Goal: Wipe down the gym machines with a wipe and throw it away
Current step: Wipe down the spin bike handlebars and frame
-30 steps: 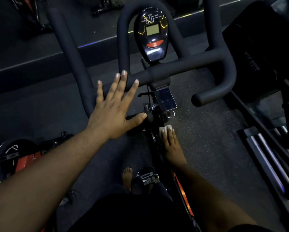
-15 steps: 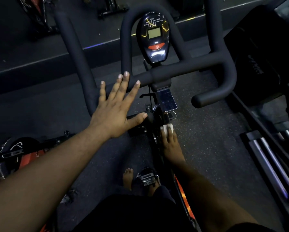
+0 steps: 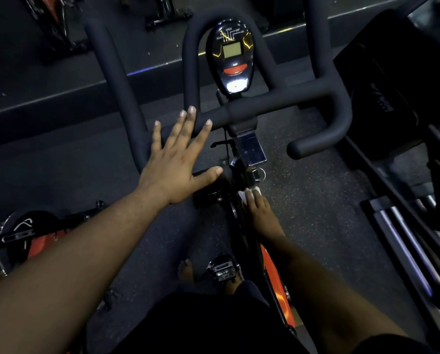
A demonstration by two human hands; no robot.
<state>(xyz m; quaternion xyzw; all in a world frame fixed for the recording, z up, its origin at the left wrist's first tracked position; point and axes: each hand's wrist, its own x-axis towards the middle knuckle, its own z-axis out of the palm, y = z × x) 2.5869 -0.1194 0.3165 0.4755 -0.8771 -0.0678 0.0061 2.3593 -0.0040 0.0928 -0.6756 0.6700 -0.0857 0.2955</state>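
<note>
The room is dim, with a dark speckled rubber floor (image 3: 315, 213). A raised dark ledge (image 3: 60, 98) with a thin lit strip crosses the far side, and other exercise equipment (image 3: 47, 21) stands beyond it

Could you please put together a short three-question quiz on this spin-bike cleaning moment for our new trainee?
1. True or false: the left hand holds the wipe.
2. Which part does the right hand press the wipe on? A) the console B) the frame below the handlebar C) the pedal
3. Fill in: the left hand's fingers are spread and ____ over the handlebar.

Key: 1. False, the right hand has it. 2. B. 3. Straight.
</note>
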